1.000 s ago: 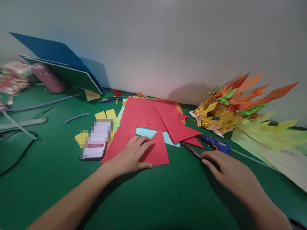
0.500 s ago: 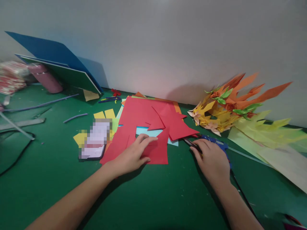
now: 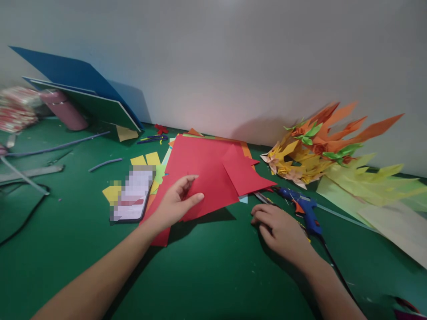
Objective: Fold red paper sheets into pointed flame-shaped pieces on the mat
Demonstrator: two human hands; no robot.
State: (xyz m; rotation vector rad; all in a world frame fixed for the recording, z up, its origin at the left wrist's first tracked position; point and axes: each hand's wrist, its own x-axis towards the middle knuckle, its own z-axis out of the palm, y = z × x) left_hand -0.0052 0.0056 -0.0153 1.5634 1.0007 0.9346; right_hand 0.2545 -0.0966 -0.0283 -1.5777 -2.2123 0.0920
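Observation:
My left hand (image 3: 175, 204) is over a red paper sheet (image 3: 215, 191), its thumb stretched out and apart from the curled fingers. The near edge of this sheet stands off the table and casts a shadow. A pointed red paper piece (image 3: 245, 175) lies across the right side of the red sheets. On the table to the right rests my right hand (image 3: 278, 226), fingers loosely bent and thumb apart, with nothing seen between them. Scissors (image 3: 266, 199) lie beside and partly behind that hand, which hides part of them.
A blue glue gun (image 3: 310, 215) lies right of the scissors, its cord running forward. Farther right is an orange and yellow paper-flower crown (image 3: 320, 151). At left are a phone (image 3: 135, 195), yellow paper pieces (image 3: 153, 158), a pink bottle (image 3: 65, 111) and leaning blue boards (image 3: 76, 69).
My right hand has let go of the scissors and drawn slightly nearer and left. My left hand has shifted left, and the red paper now covers the gap where light blue paper showed.

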